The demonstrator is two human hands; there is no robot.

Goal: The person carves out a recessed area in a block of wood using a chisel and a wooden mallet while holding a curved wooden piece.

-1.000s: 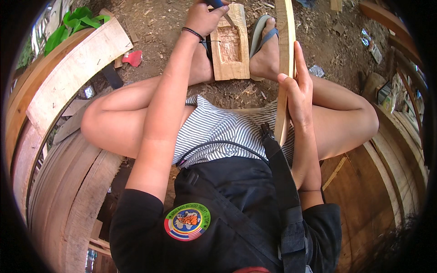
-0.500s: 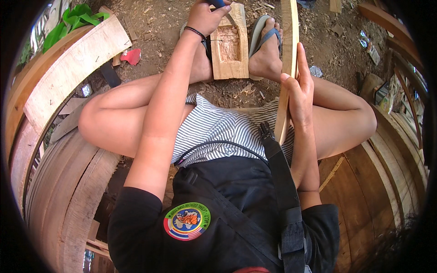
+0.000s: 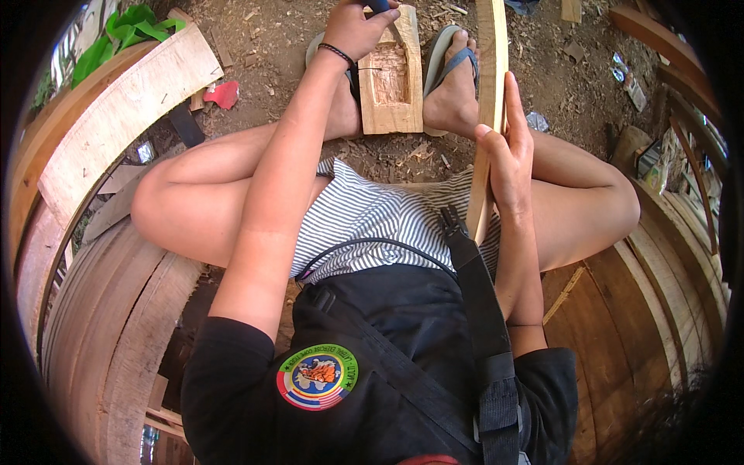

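Observation:
Between my feet lies a pale wooden block (image 3: pixel 391 122) with a rough rectangular recess cut into it. At its far end my left hand (image 3: pixel 353 32) is closed around the blue handle (image 3: pixel 378 5) of a chisel, whose blade slants down toward the far edge of the recess. My right hand (image 3: pixel 510 167) grips a long pale wooden bar (image 3: pixel 491 70), which stands between thumb and fingers and runs out past the top of the view. The bar's near end is by the black strap over my striped shorts.
My sandalled foot (image 3: pixel 453 89) flanks the block on the right. Wood chips litter the dirt ground (image 3: pixel 271 46). Curved planks (image 3: pixel 132 108) stand at the left with nails sticking out, and more boards (image 3: pixel 674 271) lie at the right. A red scrap (image 3: pixel 223 94) sits at the left.
My left hand and the chisel have shifted slightly to the right over the block. My right hand and the wooden bar have hardly moved.

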